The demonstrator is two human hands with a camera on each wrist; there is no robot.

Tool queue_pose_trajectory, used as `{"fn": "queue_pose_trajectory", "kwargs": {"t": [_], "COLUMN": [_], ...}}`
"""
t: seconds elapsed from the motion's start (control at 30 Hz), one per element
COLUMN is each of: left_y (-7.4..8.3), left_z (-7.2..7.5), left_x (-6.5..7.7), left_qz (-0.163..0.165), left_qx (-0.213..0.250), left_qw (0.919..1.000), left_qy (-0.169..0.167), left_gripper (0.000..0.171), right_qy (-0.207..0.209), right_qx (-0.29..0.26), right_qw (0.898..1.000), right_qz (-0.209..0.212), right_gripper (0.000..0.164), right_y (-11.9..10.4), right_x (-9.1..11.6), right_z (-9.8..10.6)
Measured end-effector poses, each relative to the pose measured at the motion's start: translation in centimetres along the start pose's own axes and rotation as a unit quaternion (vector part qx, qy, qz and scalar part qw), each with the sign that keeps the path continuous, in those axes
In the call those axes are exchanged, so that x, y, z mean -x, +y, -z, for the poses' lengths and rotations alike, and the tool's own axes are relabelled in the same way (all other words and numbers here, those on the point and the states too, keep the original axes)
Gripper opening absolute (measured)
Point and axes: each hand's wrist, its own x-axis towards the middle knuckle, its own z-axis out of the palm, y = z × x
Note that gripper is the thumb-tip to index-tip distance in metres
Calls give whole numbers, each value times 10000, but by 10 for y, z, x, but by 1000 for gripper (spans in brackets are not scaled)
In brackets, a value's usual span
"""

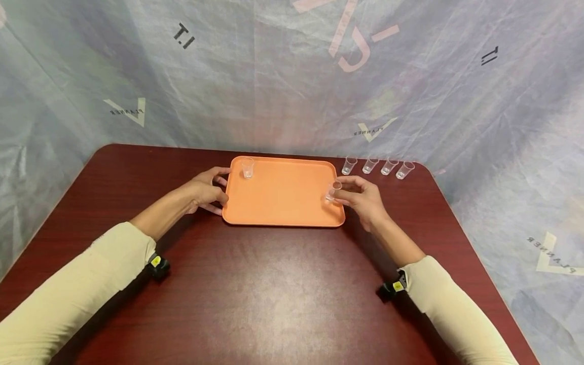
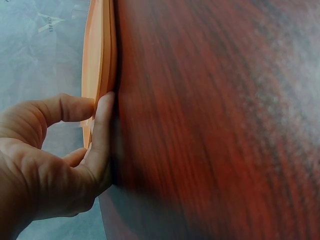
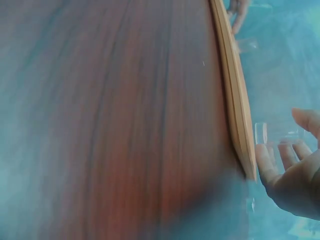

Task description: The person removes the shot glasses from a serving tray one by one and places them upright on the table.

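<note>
An orange rectangular tray (image 1: 283, 195) lies on the dark red wooden table. At its left edge, my left hand (image 1: 204, 191) holds the rim, with the thumb (image 2: 77, 108) against it and a finger along the outer side. One clear plastic cup (image 1: 248, 168) stands upright in the tray's far left corner. Over the right side of the tray, my right hand (image 1: 365, 200) holds a second clear cup (image 1: 335, 186) between thumb and fingers. That cup (image 3: 261, 133) also shows beside the fingers in the right wrist view; whether its base touches the tray, I cannot tell.
Several more clear cups (image 1: 389, 166) stand in a row at the table's back right, beyond the tray. Behind the table (image 1: 274, 284) hangs a grey printed sheet (image 1: 255, 76). A black wrist device (image 1: 159, 267) is on the left wrist, another (image 1: 389, 290) on the right.
</note>
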Motion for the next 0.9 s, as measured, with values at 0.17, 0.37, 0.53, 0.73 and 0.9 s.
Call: {"fn": "queue_pose_trajectory", "kwargs": {"t": [0.17,0.37,0.53,0.73,0.9], "left_y": [2,1,0,-1,-2], "left_z": [1,0,-1,-1,-1], "left_x": [2,1,1,1,1], "left_qz": [-58,-36,-22,-32,-63], "left_qx": [-16,-24,-30,5,27], "left_qw": [10000,10000,10000,10000,10000], "left_qy": [1,-19,-18,-14,4], "left_gripper": [105,103,104,106,106], "right_qy": [136,420,561,828,934], "right_qx": [-67,-330,-465,-512,-621], "right_qw": [9998,9986,9973,9943,9926], "right_qz": [105,59,-60,-427,-467], "right_gripper": [43,39,39,42,46], "right_y": [-5,-5,-1,5,6], "right_x": [2,0,-5,-11,-16], "right_z": [21,49,70,87,92]}}
